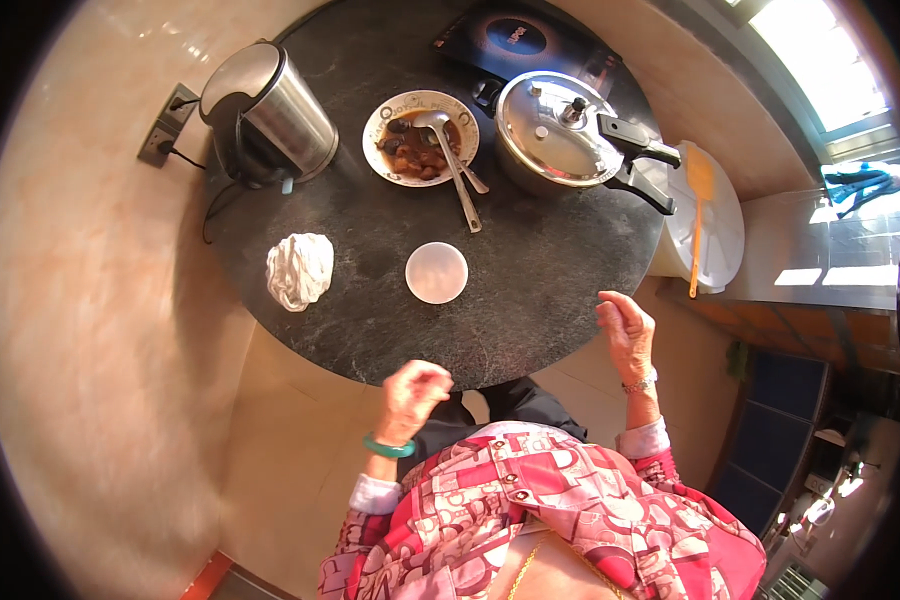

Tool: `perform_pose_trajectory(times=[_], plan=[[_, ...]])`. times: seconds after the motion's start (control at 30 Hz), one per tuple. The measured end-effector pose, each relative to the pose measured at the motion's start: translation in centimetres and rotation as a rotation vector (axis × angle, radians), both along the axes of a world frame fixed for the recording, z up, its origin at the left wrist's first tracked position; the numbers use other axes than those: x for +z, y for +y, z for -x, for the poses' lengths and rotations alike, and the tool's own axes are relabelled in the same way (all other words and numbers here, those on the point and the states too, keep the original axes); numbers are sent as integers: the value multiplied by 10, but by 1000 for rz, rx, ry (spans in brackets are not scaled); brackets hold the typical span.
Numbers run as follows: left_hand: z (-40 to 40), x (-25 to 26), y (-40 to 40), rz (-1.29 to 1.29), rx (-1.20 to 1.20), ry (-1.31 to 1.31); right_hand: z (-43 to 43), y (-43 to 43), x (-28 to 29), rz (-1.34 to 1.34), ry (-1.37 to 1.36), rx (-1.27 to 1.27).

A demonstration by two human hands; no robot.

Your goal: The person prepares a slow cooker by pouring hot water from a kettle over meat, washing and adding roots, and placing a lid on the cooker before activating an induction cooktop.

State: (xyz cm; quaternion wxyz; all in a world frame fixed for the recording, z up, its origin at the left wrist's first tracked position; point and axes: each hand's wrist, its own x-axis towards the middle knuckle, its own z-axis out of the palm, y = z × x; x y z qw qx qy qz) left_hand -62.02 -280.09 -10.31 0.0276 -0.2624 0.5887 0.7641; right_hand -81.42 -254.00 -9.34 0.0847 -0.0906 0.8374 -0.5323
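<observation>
My left hand (414, 399), slightly blurred, hovers at the near edge of a round dark table (360, 315) with its fingers curled in. A green bangle circles that wrist. My right hand (627, 336) is raised by the table's right edge, its fingers loosely closed, and no object shows in either hand. Beyond my left hand stands a small round white bowl (436, 273). A crumpled white cloth (300, 271) lies to its left. Farther back, a patterned plate (373, 154) holds brown food in sauce, with a metal spoon (456, 176) and another utensil handle resting across its rim.
A steel electric kettle (292, 120) stands at the back left, near wall sockets (169, 124). The lidded pressure cooker (551, 131) points its black handles right, before an induction cooktop (521, 37). An orange spatula (696, 240) rests on a white container (727, 217) beside the table.
</observation>
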Motion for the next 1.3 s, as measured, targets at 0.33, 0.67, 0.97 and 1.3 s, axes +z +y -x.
perform_pose_trajectory(times=[0.33,0.67,0.97,1.3], plan=[[-6,4,-87,429,640,-45,15,-45,-18,44,-201,53],[55,1,-193,374,729,101,29,-71,-16,7,-127,-133],[99,-15,-298,232,495,76,17,-162,21,-11,-33,-363],[107,-42,-344,21,375,88,63,-212,-15,-499,36,42]])
